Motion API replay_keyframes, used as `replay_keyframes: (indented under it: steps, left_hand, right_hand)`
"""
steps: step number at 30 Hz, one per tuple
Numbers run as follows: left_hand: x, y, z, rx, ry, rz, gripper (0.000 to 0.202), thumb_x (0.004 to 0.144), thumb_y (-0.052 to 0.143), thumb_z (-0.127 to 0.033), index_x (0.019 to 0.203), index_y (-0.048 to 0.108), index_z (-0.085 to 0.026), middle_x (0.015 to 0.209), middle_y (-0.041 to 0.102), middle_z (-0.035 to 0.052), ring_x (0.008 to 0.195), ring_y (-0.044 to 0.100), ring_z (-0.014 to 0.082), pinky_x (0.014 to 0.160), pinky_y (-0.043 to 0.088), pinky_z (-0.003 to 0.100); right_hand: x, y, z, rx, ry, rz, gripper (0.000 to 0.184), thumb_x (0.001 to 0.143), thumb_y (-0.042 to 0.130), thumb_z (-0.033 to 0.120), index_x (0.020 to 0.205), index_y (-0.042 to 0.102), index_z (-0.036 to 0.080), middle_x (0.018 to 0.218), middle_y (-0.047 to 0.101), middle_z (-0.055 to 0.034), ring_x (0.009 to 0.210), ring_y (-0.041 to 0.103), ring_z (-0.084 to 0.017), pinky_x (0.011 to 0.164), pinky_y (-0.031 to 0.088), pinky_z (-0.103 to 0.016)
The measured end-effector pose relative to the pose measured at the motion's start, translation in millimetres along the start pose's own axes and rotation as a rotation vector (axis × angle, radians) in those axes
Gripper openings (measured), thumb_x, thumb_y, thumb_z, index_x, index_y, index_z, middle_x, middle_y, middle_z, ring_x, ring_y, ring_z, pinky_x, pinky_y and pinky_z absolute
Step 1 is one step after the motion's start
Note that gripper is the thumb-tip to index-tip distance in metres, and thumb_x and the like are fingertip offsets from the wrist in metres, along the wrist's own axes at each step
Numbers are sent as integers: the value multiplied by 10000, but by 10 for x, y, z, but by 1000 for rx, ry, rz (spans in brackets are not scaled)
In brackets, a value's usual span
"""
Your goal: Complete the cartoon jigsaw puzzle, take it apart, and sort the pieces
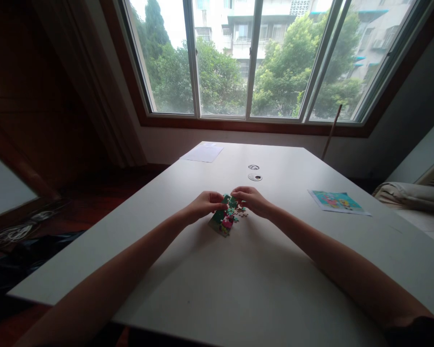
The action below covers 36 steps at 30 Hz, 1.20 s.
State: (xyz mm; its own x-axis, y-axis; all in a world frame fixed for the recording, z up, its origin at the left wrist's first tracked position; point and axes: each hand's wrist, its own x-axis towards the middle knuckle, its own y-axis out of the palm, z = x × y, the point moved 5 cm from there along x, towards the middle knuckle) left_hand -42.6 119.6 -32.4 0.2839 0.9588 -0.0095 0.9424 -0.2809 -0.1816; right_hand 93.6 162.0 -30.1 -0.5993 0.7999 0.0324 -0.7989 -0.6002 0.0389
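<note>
A partly joined jigsaw puzzle point(219, 218), green with pink and yellow parts, is at the middle of the white table point(210, 279). My left hand point(205, 205) is closed in a pinch on the green upper part of this joined section. Opposite it, my right hand point(252, 199) pinches a green puzzle piece point(233, 202) close to the section's upper edge. Whether that piece touches the section is too small to tell. Several loose puzzle pieces point(243, 210) lie beneath and beside my right fingers.
On the table's right lies a colourful picture sheet point(340, 201). A pale paper sheet point(204, 153) rests at the far left corner. Two round inserts point(255, 177) are beyond my hands. A window point(249, 62) stands behind the table; coiled cables point(18, 229) lie at left.
</note>
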Motion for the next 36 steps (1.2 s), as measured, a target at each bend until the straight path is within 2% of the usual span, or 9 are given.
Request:
replay_keyframes:
  steps: [6,12,16,20,23,25,27,31,36]
  left_hand:
    - [-7,-11,17,-11,2,-7,280,655,670,-297,841,630,-93,744,652,67,640,572,130,565,408,228]
    - [-6,16,20,-81,-22,14,321,645,680,-296,896,626,-104,841,647,91,733,589,160,642,435,264]
    - [12,-15,47,-95,-17,-57,261,622,692,-260,825,631,-106,777,651,69,683,591,147,632,440,262]
    - [36,-48,89,-138,-8,-97,168,608,684,-188,738,616,-106,665,630,34,580,567,117,560,437,238]
    - [40,-53,114,-184,-34,-100,162,614,686,-196,722,606,-105,642,617,30,564,559,111,532,433,229]
    - [36,-51,117,-202,-36,-94,189,620,691,-208,753,609,-101,656,616,35,574,561,110,539,435,228]
    - [31,-47,111,-196,-19,-89,214,625,696,-220,777,613,-94,661,617,39,570,558,104,540,431,224]
    - [26,-25,106,-145,-8,-72,239,616,714,-246,772,624,-88,675,637,54,584,569,111,565,436,230]
    - [40,-12,115,-157,-7,-56,309,605,724,-262,848,633,-94,746,662,75,653,599,144,628,459,260]
  right_hand:
    - [9,3,33,-254,-141,-14,242,659,636,331,773,603,119,620,587,-10,516,517,-76,475,411,-200]
    - [6,-12,61,-416,-213,-114,219,680,625,323,774,613,126,651,619,-41,554,571,-110,508,466,-229]
    - [23,-11,21,-266,-144,-93,232,676,636,330,770,598,122,591,595,-20,510,546,-88,485,451,-209]
    - [37,-88,-44,-79,-23,-118,258,706,608,355,806,598,117,631,589,-25,513,523,-74,478,420,-197]
    - [36,-132,-20,-328,-70,-122,274,746,556,371,849,639,131,737,622,-59,582,541,-100,537,424,-226]
    - [19,-120,50,-581,-206,-150,274,766,526,375,849,663,152,852,630,-76,686,553,-125,627,427,-252]
    - [-7,-64,110,-732,-335,-158,282,773,510,388,845,672,168,915,625,-75,740,546,-135,673,415,-259]
    - [-32,54,135,-720,-371,-77,277,743,541,396,818,664,159,761,649,-39,644,538,-116,595,400,-225]
    - [-35,5,135,-727,-316,-169,239,724,555,359,754,661,147,686,644,-33,608,530,-114,566,379,-226]
